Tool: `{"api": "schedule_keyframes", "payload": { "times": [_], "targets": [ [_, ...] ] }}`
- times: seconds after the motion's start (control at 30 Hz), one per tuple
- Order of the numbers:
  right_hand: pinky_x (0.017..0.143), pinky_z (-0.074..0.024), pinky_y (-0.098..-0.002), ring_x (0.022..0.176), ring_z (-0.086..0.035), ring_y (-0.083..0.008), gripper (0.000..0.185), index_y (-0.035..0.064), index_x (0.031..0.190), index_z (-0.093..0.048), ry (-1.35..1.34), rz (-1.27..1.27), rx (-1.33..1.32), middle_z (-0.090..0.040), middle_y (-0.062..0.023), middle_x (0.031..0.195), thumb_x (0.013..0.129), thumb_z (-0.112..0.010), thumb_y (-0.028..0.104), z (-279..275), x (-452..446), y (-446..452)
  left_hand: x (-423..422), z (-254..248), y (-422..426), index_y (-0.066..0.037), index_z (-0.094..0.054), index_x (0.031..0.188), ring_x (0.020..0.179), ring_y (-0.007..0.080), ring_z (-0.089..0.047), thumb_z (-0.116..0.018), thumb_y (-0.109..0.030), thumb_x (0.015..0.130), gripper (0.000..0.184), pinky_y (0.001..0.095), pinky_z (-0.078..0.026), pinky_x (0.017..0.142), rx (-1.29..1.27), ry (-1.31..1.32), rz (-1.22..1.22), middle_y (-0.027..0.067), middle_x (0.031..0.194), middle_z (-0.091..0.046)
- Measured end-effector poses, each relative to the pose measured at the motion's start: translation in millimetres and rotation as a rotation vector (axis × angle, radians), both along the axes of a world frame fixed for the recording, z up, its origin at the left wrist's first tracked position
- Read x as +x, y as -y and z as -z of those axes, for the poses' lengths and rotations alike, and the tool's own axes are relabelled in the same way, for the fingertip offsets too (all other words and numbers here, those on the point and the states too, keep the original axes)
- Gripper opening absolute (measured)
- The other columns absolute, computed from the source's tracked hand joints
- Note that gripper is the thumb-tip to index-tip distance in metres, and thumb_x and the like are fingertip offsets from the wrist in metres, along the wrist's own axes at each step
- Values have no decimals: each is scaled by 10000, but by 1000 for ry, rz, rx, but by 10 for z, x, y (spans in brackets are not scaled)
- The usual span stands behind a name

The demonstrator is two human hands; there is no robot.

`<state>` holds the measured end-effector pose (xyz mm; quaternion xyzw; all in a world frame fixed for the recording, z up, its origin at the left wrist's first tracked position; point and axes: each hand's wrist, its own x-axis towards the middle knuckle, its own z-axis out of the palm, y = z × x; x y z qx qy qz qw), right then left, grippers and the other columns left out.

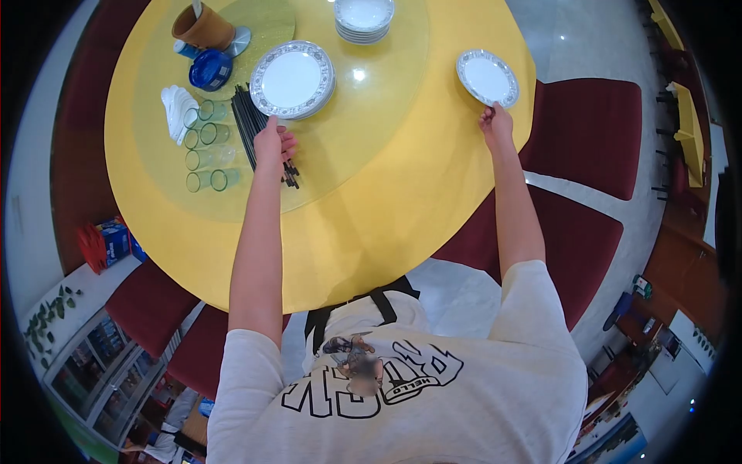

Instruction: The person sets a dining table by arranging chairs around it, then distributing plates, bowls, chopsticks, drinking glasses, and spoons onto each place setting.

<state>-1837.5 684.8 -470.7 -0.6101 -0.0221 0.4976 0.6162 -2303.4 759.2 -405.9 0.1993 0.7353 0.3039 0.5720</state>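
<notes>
My right hand (495, 122) grips the near rim of a white plate (487, 78) with a grey patterned border, at the right edge of the yellow table. Below the near side of a stack of larger patterned plates (291, 80) is my left hand (276, 141), its fingers loosely apart and holding nothing that I can see. Its index fingertip is close to the stack's rim; whether it touches, I cannot tell. A bundle of dark chopsticks (246, 122) lies beside and partly beneath this hand.
Several glasses (209, 134) lie left of the chopsticks, near white spoons (178, 110). Behind them are a blue ashtray-like dish (210, 70) and a brown container (202, 28). Another stack of dishes (363, 19) stands at the back. Dark red chairs (585, 136) surround the yellow table (371, 224).
</notes>
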Motion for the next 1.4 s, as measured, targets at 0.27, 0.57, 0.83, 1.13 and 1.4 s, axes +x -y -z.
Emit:
{"api": "schedule_keyframes", "payload": {
  "times": [0.27, 0.57, 0.83, 1.13, 1.4],
  "targets": [
    [566, -516, -326, 578, -521, -156, 343, 36, 831, -518, -5, -41, -165, -485, -14, 639, 998, -405, 314, -2, -42, 1, 4, -6, -137, -36, -547, 724, 446, 148, -514, -538, -462, 895, 459, 259, -358, 400, -12, -145, 122, 41, 588, -528],
    [576, -509, -335, 628, -573, -143, 186, 74, 859, -578, 175, -538, -281, -550, -26, 702, 843, -559, 258, -549, -1121, 441, -5, -43, -78, -28, -547, 723, 462, 146, -532, -523, -330, 906, 354, 273, -368, 401, 90, -129, 169, 63, 611, -557],
    [520, -463, -266, 620, -568, -110, 364, 87, 874, -565, 11, -908, -116, -545, -6, 667, 924, -503, 442, -834, -2409, 489, -99, -240, 872, -41, -542, 741, 483, 112, -476, -505, -201, 922, 244, 249, -366, 438, 294, 50, 48, 26, 597, -528],
    [464, -362, -251, 525, -489, -100, 377, 77, 731, -532, -71, -1041, -166, -493, 2, 576, 968, -461, 362, -689, -2011, 1269, -25, -289, 1627, -56, -561, 763, 524, 85, -482, -519, -234, 934, 250, 228, -384, 501, 96, 156, 528, 8, 604, -524],
    [479, -386, -243, 507, -486, -109, 296, 88, 751, -543, -114, -637, -190, -503, -4, 585, 941, -511, 313, -364, -1304, 1711, 479, -123, 1154, -63, -571, 817, 563, 84, -493, -491, -323, 940, 299, 228, -382, 503, 102, 85, 793, 17, 641, -527]
  ]
}}
